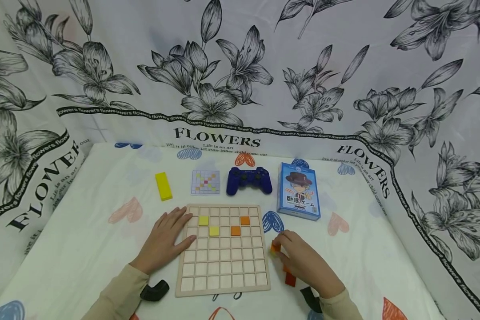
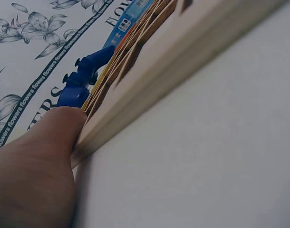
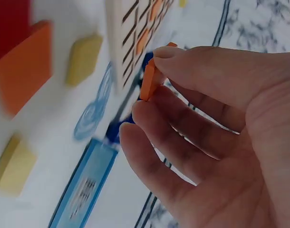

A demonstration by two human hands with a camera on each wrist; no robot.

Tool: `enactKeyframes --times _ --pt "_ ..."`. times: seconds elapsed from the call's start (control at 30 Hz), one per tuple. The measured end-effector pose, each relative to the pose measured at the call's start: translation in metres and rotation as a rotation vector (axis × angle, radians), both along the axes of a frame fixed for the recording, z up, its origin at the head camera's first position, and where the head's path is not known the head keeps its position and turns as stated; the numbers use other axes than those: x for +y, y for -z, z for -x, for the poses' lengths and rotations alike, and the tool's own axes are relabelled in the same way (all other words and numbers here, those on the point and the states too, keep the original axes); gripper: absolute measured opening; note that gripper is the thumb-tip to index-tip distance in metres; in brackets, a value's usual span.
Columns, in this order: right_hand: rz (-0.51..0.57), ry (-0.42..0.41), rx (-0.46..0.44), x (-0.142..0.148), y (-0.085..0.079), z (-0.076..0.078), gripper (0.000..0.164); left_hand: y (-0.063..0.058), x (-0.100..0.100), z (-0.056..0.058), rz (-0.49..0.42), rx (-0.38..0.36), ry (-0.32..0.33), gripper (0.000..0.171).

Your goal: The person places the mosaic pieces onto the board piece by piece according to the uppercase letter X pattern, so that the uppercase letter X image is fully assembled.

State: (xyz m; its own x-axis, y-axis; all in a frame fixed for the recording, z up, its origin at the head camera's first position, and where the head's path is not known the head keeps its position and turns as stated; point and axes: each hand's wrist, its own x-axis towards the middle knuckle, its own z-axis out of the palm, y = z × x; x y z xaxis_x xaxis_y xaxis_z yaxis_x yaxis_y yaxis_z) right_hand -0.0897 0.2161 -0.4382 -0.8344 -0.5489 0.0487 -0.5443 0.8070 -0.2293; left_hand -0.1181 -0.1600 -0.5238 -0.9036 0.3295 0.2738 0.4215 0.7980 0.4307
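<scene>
In the head view a wooden grid board (image 1: 213, 269) lies flat, bearing two yellow tiles (image 1: 204, 220) and two orange tiles (image 1: 245, 220) in its upper rows. My left hand (image 1: 164, 240) rests along the board's left edge, fingers extended and thumb over the rim. Just right of the board, my right hand (image 1: 302, 262) pinches an orange tile (image 3: 148, 81) between thumb and fingers. Around that hand lie loose pieces: yellow tiles (image 3: 83, 59), another orange tile (image 3: 26, 69) and a red tile (image 1: 290, 279), partly hidden by the hand in the head view.
Behind the board stand a yellow block (image 1: 163, 186), a small card with a coloured grid (image 1: 206, 182), a dark blue game controller (image 1: 249, 181) and a blue box (image 1: 299, 191). A flower-printed cloth (image 1: 220, 106) hangs behind the table.
</scene>
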Motion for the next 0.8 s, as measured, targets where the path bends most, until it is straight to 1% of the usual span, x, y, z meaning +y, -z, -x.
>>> enactKeyframes --times 0.17,0.33,0.4,0.47,0.53,0.7,0.8 --pt "-0.015 -0.128 0.061 -0.032 0.0 0.016 0.021 -0.002 0.002 0.0 0.001 -0.005 0.004 0.066" --pt "-0.021 -0.255 0.124 -0.061 0.001 0.029 0.013 -0.001 0.0 0.0 0.017 -0.027 -0.004 0.067" --pt "-0.023 -0.3 0.132 -0.072 0.003 0.033 0.011 -0.001 -0.001 0.0 0.016 -0.027 -0.006 0.067" --pt "-0.016 -0.328 0.118 -0.08 0.006 0.037 0.01 -0.001 -0.002 0.0 0.009 -0.024 -0.007 0.067" --pt "-0.004 -0.345 0.076 -0.087 0.009 0.04 0.009 -0.001 -0.002 0.0 0.009 -0.022 -0.008 0.067" --pt "-0.001 -0.333 -0.053 -0.097 0.016 0.045 0.008 -0.001 -0.001 0.001 0.009 -0.01 -0.009 0.067" --pt "-0.017 -0.331 -0.068 -0.1 0.019 0.046 0.011 -0.001 -0.001 0.001 0.004 0.0 -0.011 0.067"
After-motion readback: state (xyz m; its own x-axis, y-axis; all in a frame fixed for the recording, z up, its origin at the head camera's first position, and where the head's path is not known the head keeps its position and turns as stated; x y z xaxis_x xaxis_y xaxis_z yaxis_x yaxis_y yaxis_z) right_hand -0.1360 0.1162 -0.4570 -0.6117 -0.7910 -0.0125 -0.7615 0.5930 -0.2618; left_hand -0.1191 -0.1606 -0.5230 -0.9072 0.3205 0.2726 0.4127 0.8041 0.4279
